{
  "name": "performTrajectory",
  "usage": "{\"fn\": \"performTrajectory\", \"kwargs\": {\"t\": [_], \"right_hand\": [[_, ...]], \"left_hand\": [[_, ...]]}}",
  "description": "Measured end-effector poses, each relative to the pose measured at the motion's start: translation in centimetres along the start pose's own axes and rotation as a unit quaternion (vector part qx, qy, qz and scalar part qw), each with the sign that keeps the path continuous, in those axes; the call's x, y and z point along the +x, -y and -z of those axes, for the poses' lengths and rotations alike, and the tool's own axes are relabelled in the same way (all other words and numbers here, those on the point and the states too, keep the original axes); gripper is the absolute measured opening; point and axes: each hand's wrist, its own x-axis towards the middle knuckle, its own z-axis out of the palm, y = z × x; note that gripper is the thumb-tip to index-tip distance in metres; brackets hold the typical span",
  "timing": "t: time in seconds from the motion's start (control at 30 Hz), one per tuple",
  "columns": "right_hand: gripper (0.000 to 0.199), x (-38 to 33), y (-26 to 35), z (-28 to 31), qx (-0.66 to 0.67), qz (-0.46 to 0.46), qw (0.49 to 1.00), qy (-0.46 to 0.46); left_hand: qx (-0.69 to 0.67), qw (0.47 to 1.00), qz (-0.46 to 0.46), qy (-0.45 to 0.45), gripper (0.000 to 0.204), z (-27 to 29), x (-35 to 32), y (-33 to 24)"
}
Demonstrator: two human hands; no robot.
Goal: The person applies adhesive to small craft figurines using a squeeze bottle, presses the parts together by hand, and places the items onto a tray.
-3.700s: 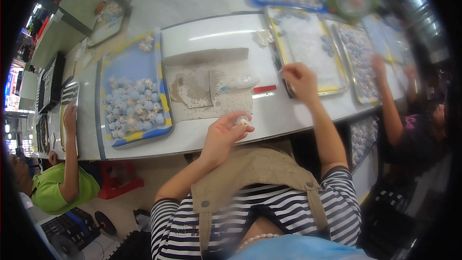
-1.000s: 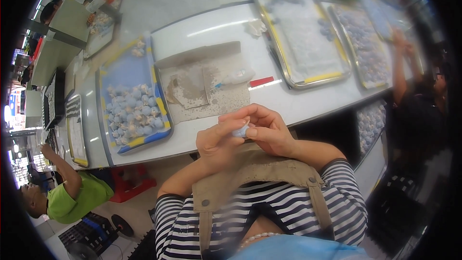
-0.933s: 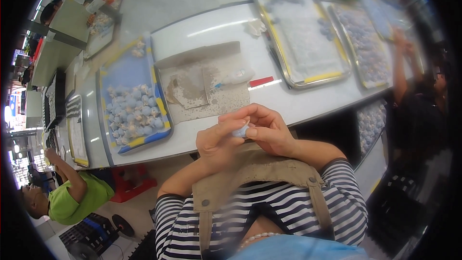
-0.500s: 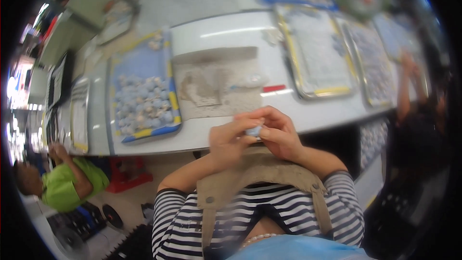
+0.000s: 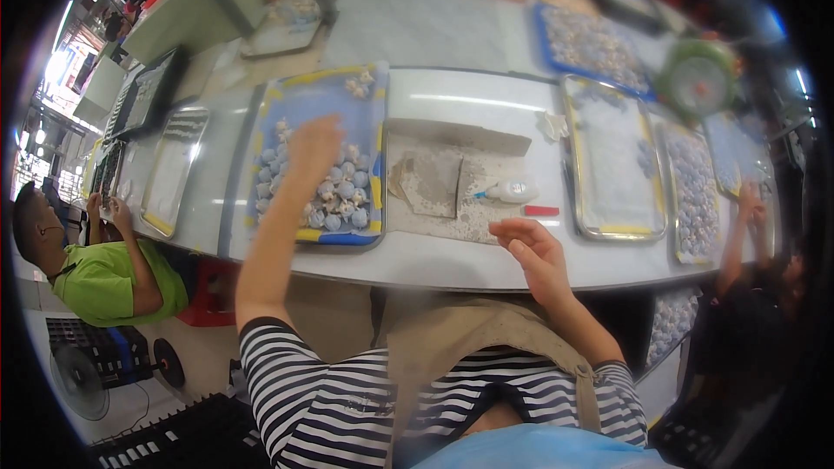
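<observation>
My left hand [image 5: 314, 152] reaches over a yellow-and-blue-edged tray [image 5: 375, 200] on the left, and motion smears its fingers. Beneath it lie many small round blue-and-cream pieces [image 5: 334, 195], mostly in the near half of the tray. My right hand [image 5: 534, 254] is held at the table's front edge, fingers stretched out and thumb apart, with nothing visible in it. Just beyond it, a white squeeze bottle with a blue tip [image 5: 511, 192] lies on a stained cardboard sheet [image 5: 486, 143], beside a small red strip [image 5: 541, 210].
A metal tray with a whitish lining [image 5: 615, 165] stands right of the cardboard; another tray of pieces [image 5: 695, 195] lies beyond it. A green dial scale [image 5: 697, 87] is at the back right. A person in green [image 5: 113, 282] sits at left; another person's hands [image 5: 752, 204] work at right.
My hands have parted; both held a small blue piece before. The left swung out over the left tray, while the right moved slightly right and opened. The view has shifted too.
</observation>
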Motion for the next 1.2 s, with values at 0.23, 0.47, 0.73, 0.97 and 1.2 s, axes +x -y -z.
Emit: {"fn": "performTrajectory", "kwargs": {"t": [0.23,0.47,0.73,0.97,1.2], "right_hand": [[0.016,1.3,1.7,0.5,-0.38,0.196,0.89,-0.159],[0.03,2.7,1.1,2.8,-0.441,0.193,0.858,-0.179],[0.032,3.5,0.4,5.7,-0.525,0.218,0.81,-0.141],[0.039,3.9,-0.1,8.8,-0.561,0.156,0.809,-0.081],[0.031,2.4,-2.9,9.2,-0.397,0.129,0.893,-0.168]], "left_hand": [[0.058,0.993,0.036,0.094,0.022,0.1,7.8,2.4],[-0.084,0.995,-0.054,0.016,0.018,-3.6,9.7,3.7],[-0.088,0.991,-0.014,-0.103,0.025,-1.4,8.2,0.3],[-0.665,0.703,0.113,0.225,0.023,3.0,-3.3,-16.8],[-0.757,0.533,0.231,0.298,0.027,-2.7,-13.5,-24.1]]}}
